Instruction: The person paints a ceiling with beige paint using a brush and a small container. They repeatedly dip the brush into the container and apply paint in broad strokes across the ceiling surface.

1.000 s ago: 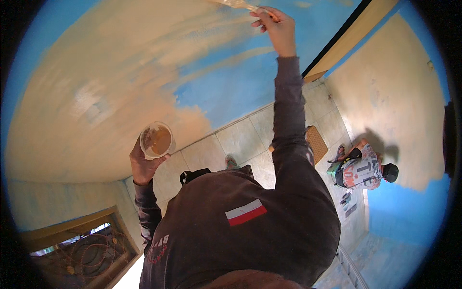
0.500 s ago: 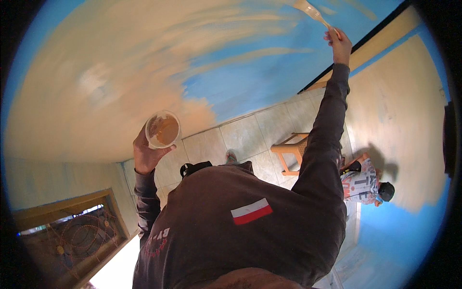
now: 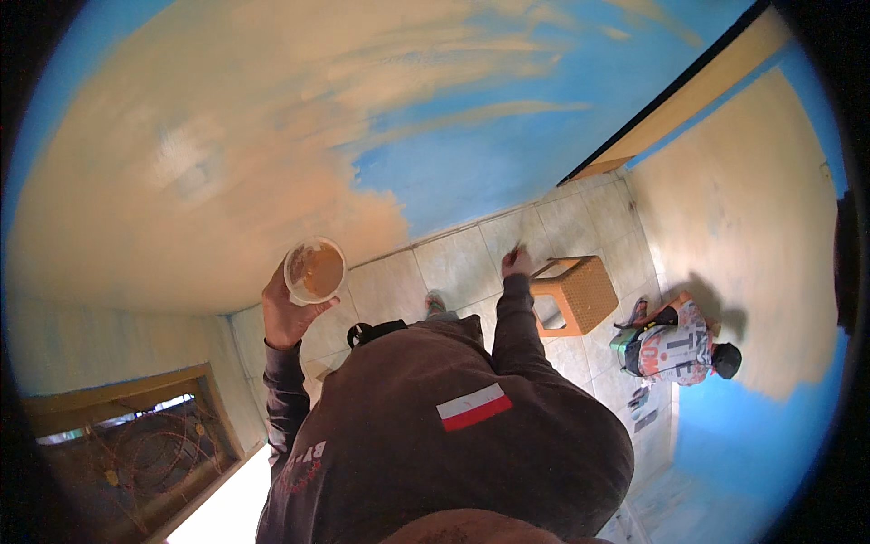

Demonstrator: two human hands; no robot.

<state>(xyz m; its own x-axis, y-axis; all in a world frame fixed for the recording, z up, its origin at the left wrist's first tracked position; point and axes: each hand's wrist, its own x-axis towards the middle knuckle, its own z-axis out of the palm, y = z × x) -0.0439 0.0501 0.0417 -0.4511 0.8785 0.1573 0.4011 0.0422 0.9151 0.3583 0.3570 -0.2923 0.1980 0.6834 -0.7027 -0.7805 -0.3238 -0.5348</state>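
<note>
A clear plastic cup [image 3: 314, 268] of peach-tan paint sits in my left hand [image 3: 283, 308], whose fingers wrap round it at left of centre. My right hand [image 3: 517, 263] is lowered near the middle, over the tiled floor, just left of a tan woven-top plastic stool [image 3: 587, 295]. Its fingers are curled on something small, dark and blurred that I cannot make out. The large wall [image 3: 227, 136] above carries streaky peach-beige paint over bright blue.
A person [image 3: 675, 340] in a printed shirt and dark cap crouches low at the right wall [image 3: 743, 199]. A black edge runs along the upper right. Small items [image 3: 642, 408] lie on the tiles [image 3: 458, 272] near the person. A wooden-framed window [image 3: 136, 453] is lower left.
My right hand has swept down from the upper wall, where it held a brush, to near the stool, which now shows fully. My left hand with the cup is slightly lower.
</note>
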